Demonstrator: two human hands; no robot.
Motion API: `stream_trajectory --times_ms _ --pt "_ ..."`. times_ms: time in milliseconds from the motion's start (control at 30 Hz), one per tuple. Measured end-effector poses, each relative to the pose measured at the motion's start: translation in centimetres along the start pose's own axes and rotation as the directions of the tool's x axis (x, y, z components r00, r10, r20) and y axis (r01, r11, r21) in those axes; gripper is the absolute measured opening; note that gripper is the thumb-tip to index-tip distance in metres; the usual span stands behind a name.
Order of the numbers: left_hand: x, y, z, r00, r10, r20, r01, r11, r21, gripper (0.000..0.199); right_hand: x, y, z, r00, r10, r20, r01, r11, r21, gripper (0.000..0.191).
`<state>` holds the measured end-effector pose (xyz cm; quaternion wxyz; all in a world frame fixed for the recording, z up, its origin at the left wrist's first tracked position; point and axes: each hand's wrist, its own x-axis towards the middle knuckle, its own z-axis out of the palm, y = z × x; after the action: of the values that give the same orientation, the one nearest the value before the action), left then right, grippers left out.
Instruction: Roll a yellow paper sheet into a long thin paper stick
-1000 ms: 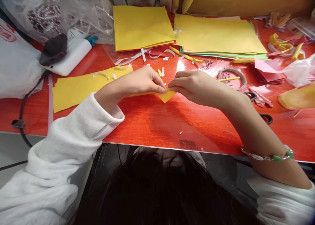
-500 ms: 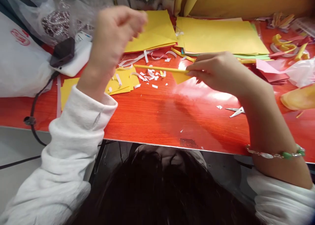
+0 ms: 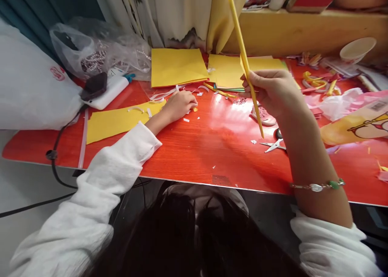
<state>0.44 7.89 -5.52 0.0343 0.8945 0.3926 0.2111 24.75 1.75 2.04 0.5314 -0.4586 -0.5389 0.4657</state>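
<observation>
My right hand (image 3: 266, 89) is closed round a folded strip of yellow paper (image 3: 239, 30), raised above the table and tilted, its top end leaning left. My left hand (image 3: 179, 105) rests low over the white paper scraps (image 3: 186, 120), fingers curled and together; what they hold, if anything, is hidden beneath the palm. Beside its wrist lie yellow paper sheets (image 3: 113, 123) with a few white strips on top. Below my right hand, open scissors (image 3: 275, 145) lie on the red table (image 3: 188, 156).
Two stacks of yellow paper (image 3: 178, 67) stand at the back. To the left are a white bag (image 3: 30, 83), a dark device (image 3: 94, 86) on a white box and a black cable (image 3: 54, 143). A yellow, patterned cylindrical package (image 3: 357, 123) and a paper cup (image 3: 357, 50) are on the right.
My left hand has come down from the air onto the scraps. My right hand has turned the yellow strip from nearly level to steeply upright. The view has shifted, showing more at the back.
</observation>
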Motion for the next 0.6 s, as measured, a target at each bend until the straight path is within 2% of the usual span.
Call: stream_trajectory --times_ms 100,167,300,367,433,467,533,600 --pt "0.0 -0.3 -0.6 0.988 -0.092 -0.125 0.089 0.995 -0.034 0.016 0.0 -1.7 -1.9 0.999 -0.031 -0.031 0.034 0.994 0.104 0.011" --pt "-0.1 -0.4 -1.2 0.983 -0.1 -0.156 0.093 0.994 -0.049 0.016 0.0 -2.7 -3.9 0.996 -0.065 -0.059 0.074 0.983 0.166 0.013" --pt "-0.3 0.0 -2.1 0.999 0.018 -0.03 -0.016 0.997 0.078 0.025 -0.5 -2.7 -8.2 0.989 0.014 -0.149 0.018 0.977 0.211 0.025" --pt "0.2 1.0 -2.2 0.999 0.043 -0.03 -0.038 0.989 0.143 0.028 -0.8 -1.7 -9.7 0.984 0.037 -0.176 0.0 0.978 0.207 0.025" --pt "1.4 2.9 -1.5 0.995 0.079 -0.062 -0.069 0.988 0.138 0.028 -1.1 -0.7 -10.4 0.969 0.154 -0.194 -0.107 0.966 0.235 0.022" --pt "2.2 4.2 -0.8 0.992 0.117 -0.038 -0.112 0.987 0.116 0.026 -1.2 -0.2 -10.6 0.96 0.187 -0.207 -0.132 0.958 0.255 0.022" --pt "4.2 6.9 1.4 0.968 0.244 0.066 -0.248 0.967 0.06 0.023 -1.4 0.3 -10.6 0.945 0.241 -0.22 -0.167 0.936 0.309 0.021" --pt "6.3 9.5 4.1 0.93 0.36 0.078 -0.365 0.93 0.05 0.027 -1.7 0.4 -10.6 0.953 0.236 -0.19 -0.159 0.923 0.349 0.019"
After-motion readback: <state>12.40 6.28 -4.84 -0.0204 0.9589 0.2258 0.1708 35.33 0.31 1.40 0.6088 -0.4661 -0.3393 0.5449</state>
